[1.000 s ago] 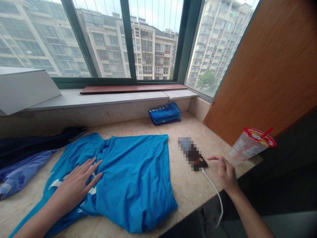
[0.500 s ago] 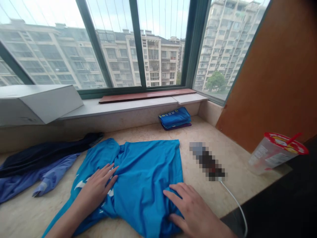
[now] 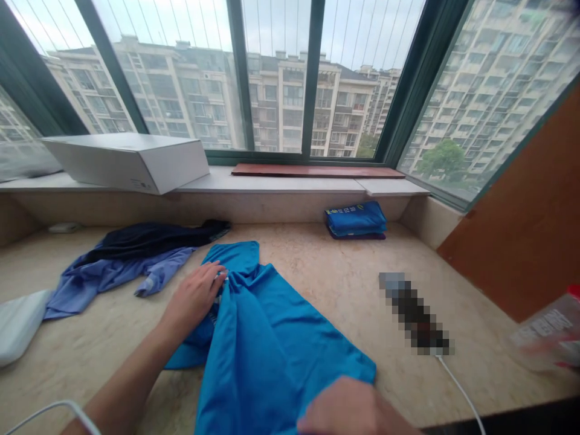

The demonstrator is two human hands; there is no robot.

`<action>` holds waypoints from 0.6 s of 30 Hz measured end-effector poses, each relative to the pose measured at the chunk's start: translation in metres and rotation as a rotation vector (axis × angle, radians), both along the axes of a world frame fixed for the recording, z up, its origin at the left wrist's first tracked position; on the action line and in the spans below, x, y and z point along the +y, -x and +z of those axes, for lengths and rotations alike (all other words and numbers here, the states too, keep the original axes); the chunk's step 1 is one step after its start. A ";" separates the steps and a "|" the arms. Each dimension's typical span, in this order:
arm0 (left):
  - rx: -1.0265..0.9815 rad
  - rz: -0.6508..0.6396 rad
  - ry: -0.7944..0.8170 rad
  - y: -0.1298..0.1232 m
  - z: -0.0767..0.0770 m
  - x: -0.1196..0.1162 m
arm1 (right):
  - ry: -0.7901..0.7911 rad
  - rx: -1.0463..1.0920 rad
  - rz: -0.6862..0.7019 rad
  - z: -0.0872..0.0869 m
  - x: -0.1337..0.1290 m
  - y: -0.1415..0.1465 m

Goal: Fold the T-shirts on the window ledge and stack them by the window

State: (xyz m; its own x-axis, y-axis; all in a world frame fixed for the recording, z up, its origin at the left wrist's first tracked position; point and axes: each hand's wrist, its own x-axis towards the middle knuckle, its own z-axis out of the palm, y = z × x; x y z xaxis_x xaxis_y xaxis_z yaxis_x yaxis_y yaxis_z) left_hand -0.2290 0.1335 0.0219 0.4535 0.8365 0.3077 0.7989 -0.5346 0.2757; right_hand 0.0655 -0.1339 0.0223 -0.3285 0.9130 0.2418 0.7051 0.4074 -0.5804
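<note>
A bright blue shirt lies on the stone counter, gathered into folds near its upper left part. My left hand rests on that gathered part, its fingers close together and pressing or pinching the cloth. At the bottom edge my right hand is blurred and closed at the near end of the shirt, where the cloth draws into long creases toward it. The fingertips of my right hand are mostly hidden.
Dark and violet clothes lie at left, beside a white packet. A white box sits on the sill. Folded blue cloth is at the back. A pixelated object with a cable and a plastic cup are at right.
The view has turned left. My right hand has moved toward the bottom edge and closed, and the once flatter shirt is now pulled into folds. My left hand has shifted to the gathered part.
</note>
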 end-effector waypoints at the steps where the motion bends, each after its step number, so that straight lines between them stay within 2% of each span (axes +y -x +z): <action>1: 0.075 0.023 0.030 -0.001 -0.004 -0.003 | -0.002 -0.015 -0.005 0.004 0.011 0.000; 3: 0.184 0.056 0.118 -0.003 -0.012 -0.011 | -0.028 -0.100 -0.022 0.002 0.029 0.001; 5: 0.236 0.033 0.188 -0.006 -0.016 -0.015 | -0.123 -0.224 0.027 -0.017 0.036 0.005; 6: 0.256 -0.020 0.202 -0.009 -0.015 -0.015 | -0.205 -0.263 0.070 -0.030 0.034 0.009; 8: 0.295 -0.233 0.204 -0.017 -0.010 -0.011 | -0.369 -0.244 0.157 -0.056 0.023 0.016; 10: 0.320 -0.536 0.193 -0.029 -0.002 -0.005 | -0.422 -0.150 0.189 -0.067 0.012 0.018; 12: 0.317 -0.734 0.128 -0.043 0.006 -0.003 | -0.315 -0.106 0.115 -0.056 0.012 0.011; 13: 0.305 -0.758 0.077 -0.049 0.008 -0.005 | -0.235 -0.123 0.044 -0.046 0.019 0.004; 14: 0.286 -0.737 0.026 -0.055 0.009 -0.008 | -0.158 -0.156 -0.065 -0.034 0.030 -0.003; 16: 0.224 -0.608 -0.045 -0.064 0.005 -0.018 | -0.089 -0.239 -0.215 -0.015 0.065 -0.020; 18: 0.139 -0.486 -0.037 -0.069 -0.004 -0.029 | -0.071 -0.288 -0.287 -0.008 0.103 -0.032</action>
State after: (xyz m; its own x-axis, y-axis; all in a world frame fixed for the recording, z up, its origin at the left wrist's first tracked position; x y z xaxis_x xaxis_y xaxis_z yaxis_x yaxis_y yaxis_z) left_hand -0.1602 0.1046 0.0184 0.8265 0.5085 0.2417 0.4834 -0.8610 0.1584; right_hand 0.0971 -0.0306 0.0143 -0.1261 0.9618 0.2428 0.9255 0.2022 -0.3202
